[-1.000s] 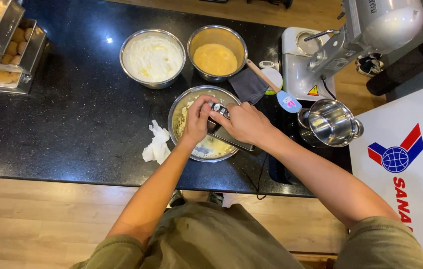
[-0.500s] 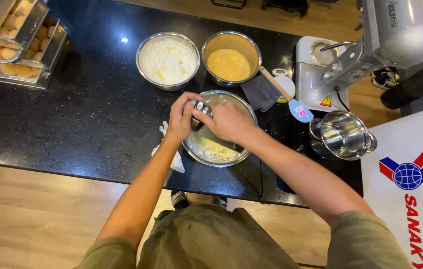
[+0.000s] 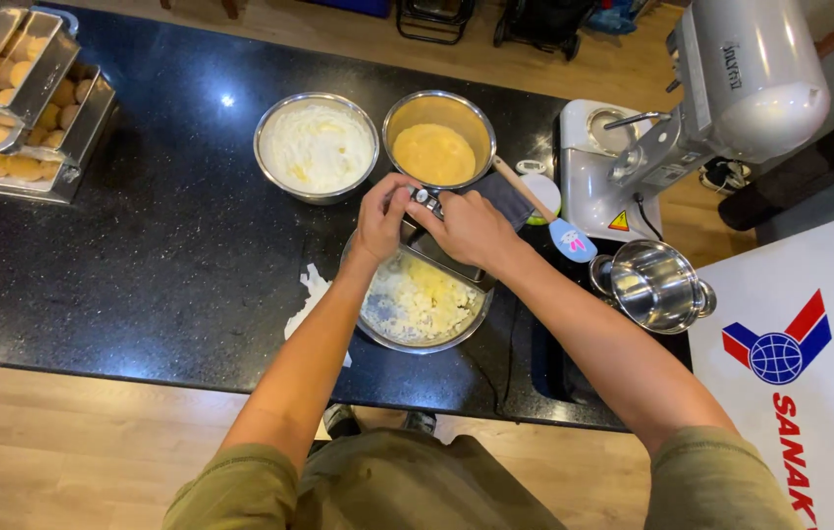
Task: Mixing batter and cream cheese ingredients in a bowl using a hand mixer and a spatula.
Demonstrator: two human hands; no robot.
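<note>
Glossy speckled black stone counter (image 3: pixel 161 245), shiny steel bowls (image 3: pixel 317 147), pale wood floor (image 3: pixel 63 451)

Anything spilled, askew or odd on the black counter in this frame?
A crumpled white scrap lies loose on the black counter, left of the metal bowl of pale lumpy mix. Nothing looks spilled; both other bowls stand upright.

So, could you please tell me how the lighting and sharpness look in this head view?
Head view: even indoor light; a small glare spot on the black countertop; bright sheen on the mixer head and the empty steel bowl; both hands fairly sharp; edges slightly bowed.
</note>
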